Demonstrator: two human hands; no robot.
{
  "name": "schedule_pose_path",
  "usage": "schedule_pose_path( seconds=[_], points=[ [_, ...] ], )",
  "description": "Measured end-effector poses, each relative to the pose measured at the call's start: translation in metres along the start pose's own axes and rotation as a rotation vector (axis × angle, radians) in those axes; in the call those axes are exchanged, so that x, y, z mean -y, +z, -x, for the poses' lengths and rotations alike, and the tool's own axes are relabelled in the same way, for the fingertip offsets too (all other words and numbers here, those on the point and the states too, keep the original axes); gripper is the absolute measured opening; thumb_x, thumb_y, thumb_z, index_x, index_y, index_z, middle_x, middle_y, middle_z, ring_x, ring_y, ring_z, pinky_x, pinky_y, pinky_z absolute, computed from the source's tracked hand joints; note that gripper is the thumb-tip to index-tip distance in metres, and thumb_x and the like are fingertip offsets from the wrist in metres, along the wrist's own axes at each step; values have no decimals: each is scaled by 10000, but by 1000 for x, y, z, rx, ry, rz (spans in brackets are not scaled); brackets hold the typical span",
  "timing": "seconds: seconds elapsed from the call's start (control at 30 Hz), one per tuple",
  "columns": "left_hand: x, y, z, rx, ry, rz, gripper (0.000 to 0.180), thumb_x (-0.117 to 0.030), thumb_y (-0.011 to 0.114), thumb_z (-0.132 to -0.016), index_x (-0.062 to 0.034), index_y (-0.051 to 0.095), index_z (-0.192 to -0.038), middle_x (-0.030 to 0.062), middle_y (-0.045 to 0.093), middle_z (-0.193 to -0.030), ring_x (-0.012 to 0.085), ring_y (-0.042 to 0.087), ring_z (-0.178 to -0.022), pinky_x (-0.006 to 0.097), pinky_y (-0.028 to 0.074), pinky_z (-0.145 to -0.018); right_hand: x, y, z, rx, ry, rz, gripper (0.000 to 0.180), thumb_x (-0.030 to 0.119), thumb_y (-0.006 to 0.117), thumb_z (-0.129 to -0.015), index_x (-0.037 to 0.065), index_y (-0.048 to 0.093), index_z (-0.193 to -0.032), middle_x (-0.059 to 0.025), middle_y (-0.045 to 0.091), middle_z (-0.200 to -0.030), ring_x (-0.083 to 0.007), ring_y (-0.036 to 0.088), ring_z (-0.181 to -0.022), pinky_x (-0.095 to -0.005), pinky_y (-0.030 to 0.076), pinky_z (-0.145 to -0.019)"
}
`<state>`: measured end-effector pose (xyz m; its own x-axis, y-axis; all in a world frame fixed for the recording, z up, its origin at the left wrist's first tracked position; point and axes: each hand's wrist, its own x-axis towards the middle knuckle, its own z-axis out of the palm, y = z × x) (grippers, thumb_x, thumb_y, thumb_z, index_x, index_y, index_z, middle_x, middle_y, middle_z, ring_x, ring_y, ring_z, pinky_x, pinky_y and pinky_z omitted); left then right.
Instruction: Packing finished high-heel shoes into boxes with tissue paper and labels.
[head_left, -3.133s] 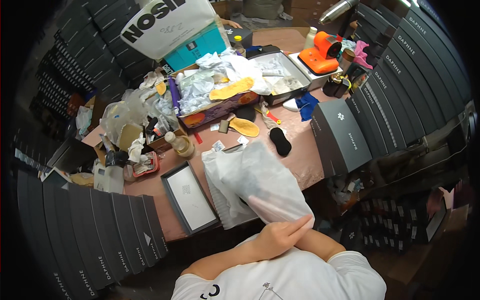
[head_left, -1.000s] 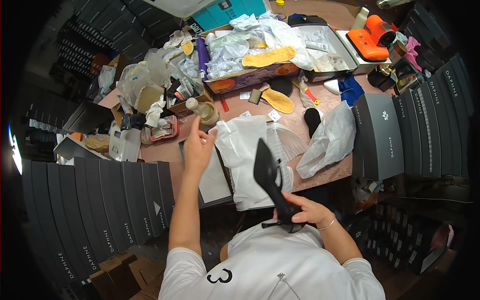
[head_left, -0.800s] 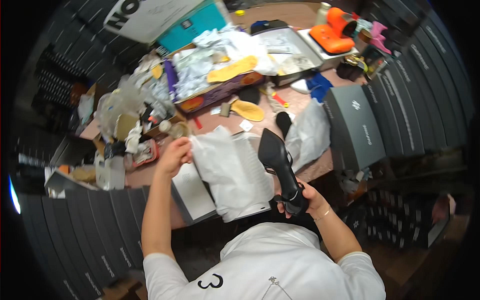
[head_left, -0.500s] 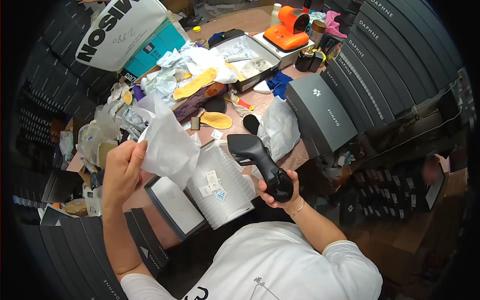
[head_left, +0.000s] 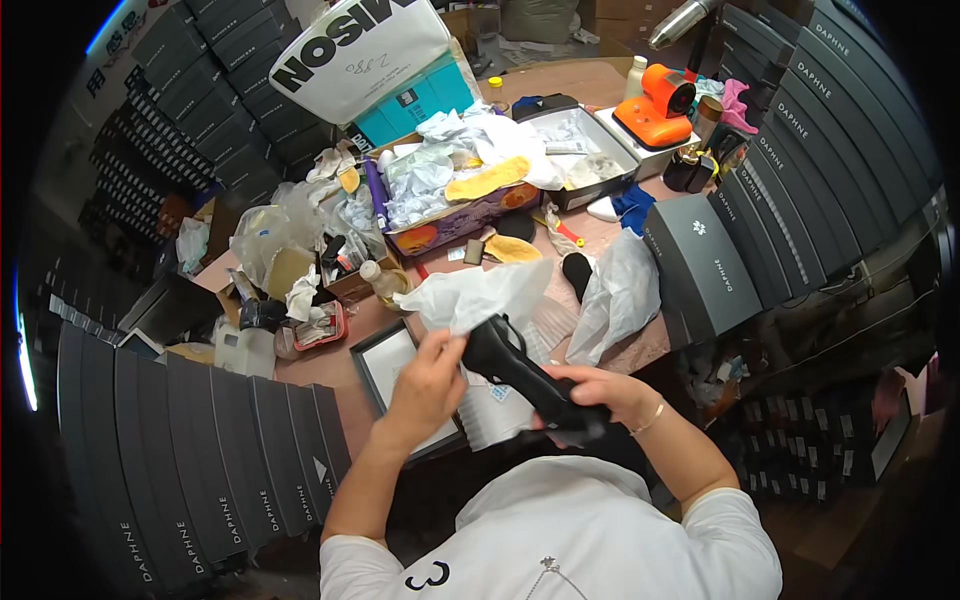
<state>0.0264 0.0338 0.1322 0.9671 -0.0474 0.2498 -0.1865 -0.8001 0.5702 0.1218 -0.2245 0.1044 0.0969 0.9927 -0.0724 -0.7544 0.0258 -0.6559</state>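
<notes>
A black strapped shoe (head_left: 515,368) is tilted over the table's near edge, its toe toward the upper left. My right hand (head_left: 612,396) is closed around its heel end. At the toe, my left hand (head_left: 428,382) pinches a sheet of white tissue paper (head_left: 485,292), which spreads out beyond the shoe. The left fingertips are close to the shoe's toe; whether they touch it I cannot tell. Under the shoe lies a ribbed white packing sheet (head_left: 485,425) with a small label on it. Beside that is a dark-edged open box part with a white inside (head_left: 388,358).
Stacked dark grey shoe boxes stand left (head_left: 200,450) and right (head_left: 800,150). A crumpled white plastic bag (head_left: 620,300) lies right of my hands. Beyond are a patterned box (head_left: 465,220) heaped with paper, a glass bottle (head_left: 380,280) and an orange device (head_left: 655,110).
My left hand has brought the tissue paper down and right to the shoe's toe. The shoe has turned and come lower in my right hand. The view has shifted left.
</notes>
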Motion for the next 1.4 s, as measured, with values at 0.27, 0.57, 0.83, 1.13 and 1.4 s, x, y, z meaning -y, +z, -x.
schedule_pose_path(
  seconds=[0.27, 0.57, 0.83, 1.13, 1.4],
  points=[
    [-29, 27, 48, 58, 112, 32, 523, 52, 574, -668, 36, 543, -1190, 201, 476, -1341, 337, 644, -826, 378, 541, -660, -36, -8, -50, -330, 4, -236, 342, 279, 618, -897, 69, 531, -1153, -55, 628, -1000, -168, 599, -958, -353, 491, -852],
    [-60, 84, 68, 107, 284, 255, 522, 59, 612, -647, 48, 553, -1166, 146, 495, -1359, 264, 654, -790, 334, 549, -639, -88, -35, -88, -524, -430, 715, 456, 172, 538, -923, 69, 398, -1345, -85, 470, -1311, -215, 465, -1216, -349, 372, -1036],
    [-33, 77, 99, 72, 270, 613, 556, -6, 687, -721, 8, 521, -1252, 214, 426, -1381, 264, 604, -986, 309, 512, -814, -71, -22, -97, -405, -426, 838, 586, 280, 535, -930, 77, 277, -1415, -122, 359, -1402, -248, 413, -1272, -356, 327, -1076],
    [54, 59, 83, -920, -900, 1836, 560, -291, 649, -836, -52, 458, -1305, 89, 522, -1274, 279, 502, -1174, 445, 451, -989, -137, -16, -108, -338, -372, 1187, 751, 401, 532, -937, 86, 140, -1495, -164, 234, -1506, -285, 355, -1335, -364, 277, -1121],
    [-5, 147, 74, -742, -589, 1370, 609, 3, 691, -791, -24, 426, -1338, 69, 518, -1266, 167, 522, -1129, 345, 401, -1007, -98, -11, -81, -481, -446, -99, 1009, 701, 485, -829, 90, 41, -1498, -143, 226, -1501, -291, 446, -1268, -429, 358, -1066]
  ],
)
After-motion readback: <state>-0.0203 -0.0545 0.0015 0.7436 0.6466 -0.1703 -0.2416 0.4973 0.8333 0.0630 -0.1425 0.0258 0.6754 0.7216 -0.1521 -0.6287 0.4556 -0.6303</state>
